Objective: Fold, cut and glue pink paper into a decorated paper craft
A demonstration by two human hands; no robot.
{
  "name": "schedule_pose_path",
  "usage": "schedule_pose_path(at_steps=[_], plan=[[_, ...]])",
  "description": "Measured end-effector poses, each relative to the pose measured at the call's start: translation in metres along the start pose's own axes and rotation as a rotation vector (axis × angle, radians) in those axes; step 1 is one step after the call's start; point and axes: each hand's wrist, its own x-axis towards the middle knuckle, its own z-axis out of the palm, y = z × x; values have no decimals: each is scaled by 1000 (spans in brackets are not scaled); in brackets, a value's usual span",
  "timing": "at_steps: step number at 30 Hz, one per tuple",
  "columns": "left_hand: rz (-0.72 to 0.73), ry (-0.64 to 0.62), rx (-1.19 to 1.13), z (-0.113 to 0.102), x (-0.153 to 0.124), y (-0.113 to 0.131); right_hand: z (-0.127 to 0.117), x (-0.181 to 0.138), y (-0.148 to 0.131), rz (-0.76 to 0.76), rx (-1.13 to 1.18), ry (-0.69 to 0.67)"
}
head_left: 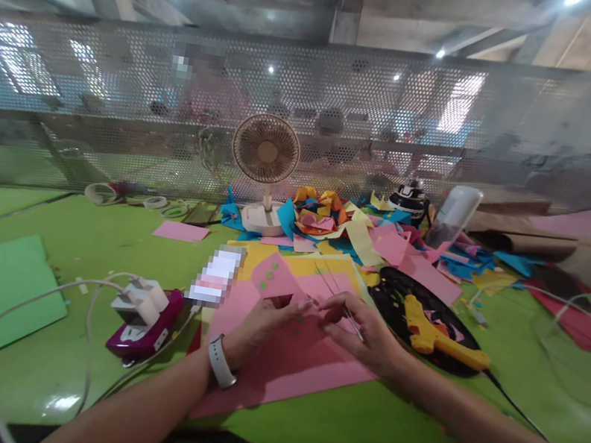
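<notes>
1. The left hand (261,322) has its grip pinching a dotted pink paper piece (274,278), tilted up off the worktop (73,229).
2. The right hand (367,336) has its grip pressed around the tweezers (339,297), just right of the piece.
3. A pink sheet (294,365) lies under both hands.
4. A yellow glue gun (435,336) lies to the right, and a fan (266,150) stands at the far side.

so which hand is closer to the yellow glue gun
Right. The right hand, holding a metal tool, lies just left of the yellow glue gun; the left hand, pinching a pink paper piece, is farther left.
</notes>
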Motion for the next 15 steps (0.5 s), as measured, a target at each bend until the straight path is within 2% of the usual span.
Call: schedule_pose_path(at_steps=[3,10,15], plan=[[27,-49,-8,0,2,-2,-1,0,1,14,10,21],[78,-73,-3,-2,3,-6,1,0,2,13,-10,17],[40,-68,-90,-1,3,-4,-1,0,1,17,22,62]])
